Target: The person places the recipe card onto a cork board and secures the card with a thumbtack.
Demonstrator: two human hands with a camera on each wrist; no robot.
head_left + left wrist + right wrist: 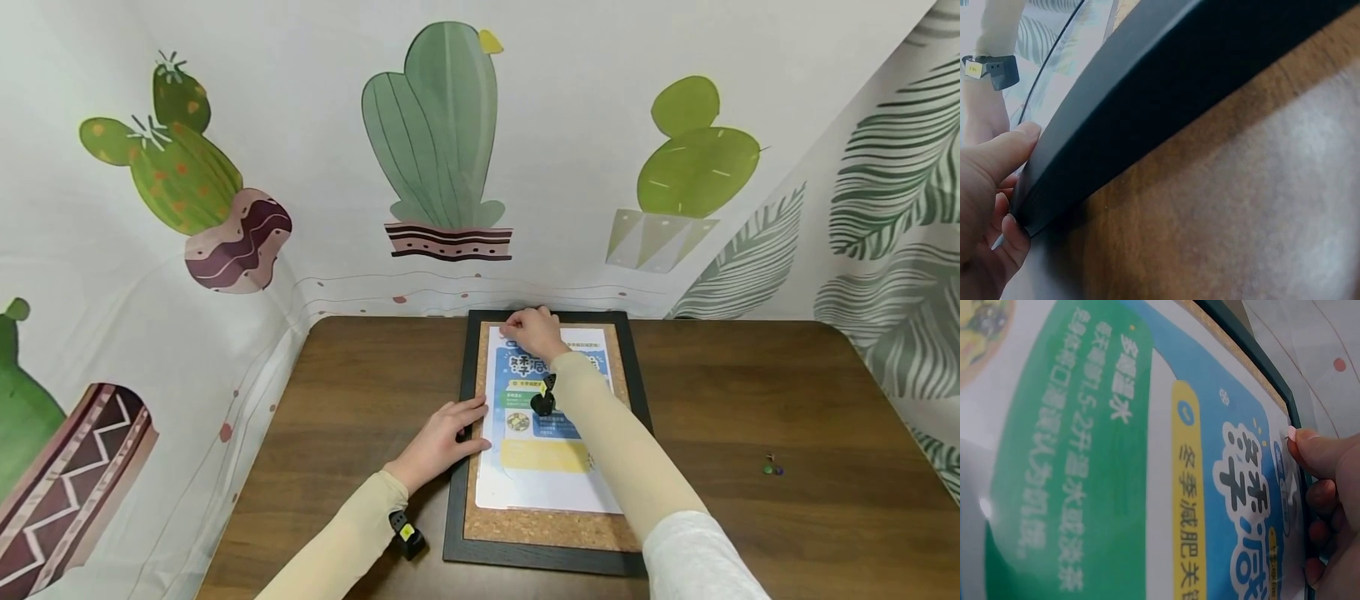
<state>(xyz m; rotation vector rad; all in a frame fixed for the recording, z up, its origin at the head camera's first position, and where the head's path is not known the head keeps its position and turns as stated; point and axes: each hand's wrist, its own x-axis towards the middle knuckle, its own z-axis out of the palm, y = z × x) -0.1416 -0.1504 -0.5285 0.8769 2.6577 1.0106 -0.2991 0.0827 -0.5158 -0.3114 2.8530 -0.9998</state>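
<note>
A printed poster with blue, green and yellow blocks lies on a cork board inside a black frame. At the poster's upper left corner my right hand pinches a small pink push pin between thumb and forefinger. My left hand rests across the frame's left side, with fingertips and thumb spread at the poster's left edge. In the left wrist view the left thumb lies along the black frame, and part of that hand is cut off.
On the wooden table, right of the board, lie several small push pins, one green and one purple. A white cloth with printed cacti hangs behind the table, close to the frame's far edge.
</note>
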